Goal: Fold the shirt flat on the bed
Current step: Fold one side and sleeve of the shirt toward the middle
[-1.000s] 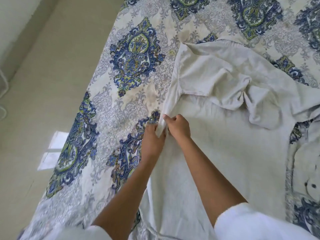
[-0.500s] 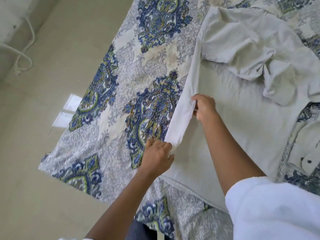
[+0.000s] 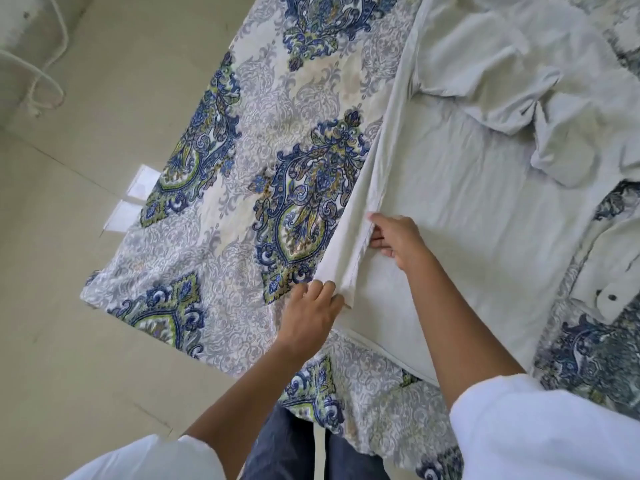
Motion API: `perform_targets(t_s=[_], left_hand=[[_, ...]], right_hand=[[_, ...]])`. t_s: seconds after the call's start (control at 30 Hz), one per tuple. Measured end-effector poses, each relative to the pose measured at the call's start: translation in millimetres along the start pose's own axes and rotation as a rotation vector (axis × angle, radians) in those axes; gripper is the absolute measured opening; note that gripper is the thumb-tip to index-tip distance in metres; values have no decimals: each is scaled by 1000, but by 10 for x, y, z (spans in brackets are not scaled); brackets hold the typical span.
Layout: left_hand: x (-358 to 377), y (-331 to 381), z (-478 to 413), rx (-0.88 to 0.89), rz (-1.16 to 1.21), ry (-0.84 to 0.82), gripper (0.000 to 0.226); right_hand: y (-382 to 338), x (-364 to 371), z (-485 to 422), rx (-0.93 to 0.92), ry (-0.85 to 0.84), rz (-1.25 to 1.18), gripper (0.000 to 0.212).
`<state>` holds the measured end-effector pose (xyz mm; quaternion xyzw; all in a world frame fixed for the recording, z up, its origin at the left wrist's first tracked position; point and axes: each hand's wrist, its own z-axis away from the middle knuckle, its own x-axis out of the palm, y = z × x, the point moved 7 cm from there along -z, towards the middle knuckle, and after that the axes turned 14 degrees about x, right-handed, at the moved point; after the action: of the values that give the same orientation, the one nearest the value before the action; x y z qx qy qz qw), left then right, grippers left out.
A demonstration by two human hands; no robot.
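The pale grey-white cotton shirt (image 3: 467, 220) lies spread on the bed (image 3: 263, 140), which is covered by a sheet printed with blue and green paisley medallions. A second ago both hands pinched the shirt's near side edge together at one spot. Now they stand apart along that edge. The left hand (image 3: 310, 317) has slid to the hem corner, and its fingers (image 3: 320, 289) are curled round the cloth there. The right hand (image 3: 398, 239) sits further up the same edge, its fingers (image 3: 379, 233) pinching the seam.

Between the two sets of fingers the edge is lifted into a narrow, taut flap, with its underside turned toward the patterned sheet. Beyond the right fingers it runs on, flatter, toward a crumpled short sleeve (image 3: 491, 81) that is bunched on top of the shirt's body. The body itself lies fairly smooth just beside the right fingers, on their far side from the left hand.

Judging from this, the spread grip gives the person a straight line to work with, so a lengthwise side fold looks ready to begin. The fold is not yet laid over, and the bunched sleeve probably needs smoothing first or it will be trapped as a lump.
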<state>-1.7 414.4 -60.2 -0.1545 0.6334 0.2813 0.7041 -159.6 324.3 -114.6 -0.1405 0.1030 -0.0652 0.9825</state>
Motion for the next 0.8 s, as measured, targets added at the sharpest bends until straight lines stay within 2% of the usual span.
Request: perform_targets(t_s=[0.13,0.23,0.33,0.47,0.57,0.63,0.7,0.8], left_hand=[[136,-54,66,-15,14,10,17],[158,-106,65,-60,14,12,32],[148,-166,-43,-62,20,10,37],[110,-177,-144,40,53,36,12],[147,-195,-106,132,76,28,11],[185,-215,-88,155,95,4,29],[197,-229,-100,152,114,-6,41],[174,-232,-151,174,116,7,41]], right_hand=[[24,87,8,-123,102,8,35],[6,36,-42,-156,170,25,35],[15,39,-63,-67,134,119,24],[86,58,-84,160,119,305,7],[109,56,-125,243,106,339,10],[40,49,-142,225,76,229,8],[-154,-26,-204,132,72,-2,11],[-544,-189,-275,-39,158,-204,10]])
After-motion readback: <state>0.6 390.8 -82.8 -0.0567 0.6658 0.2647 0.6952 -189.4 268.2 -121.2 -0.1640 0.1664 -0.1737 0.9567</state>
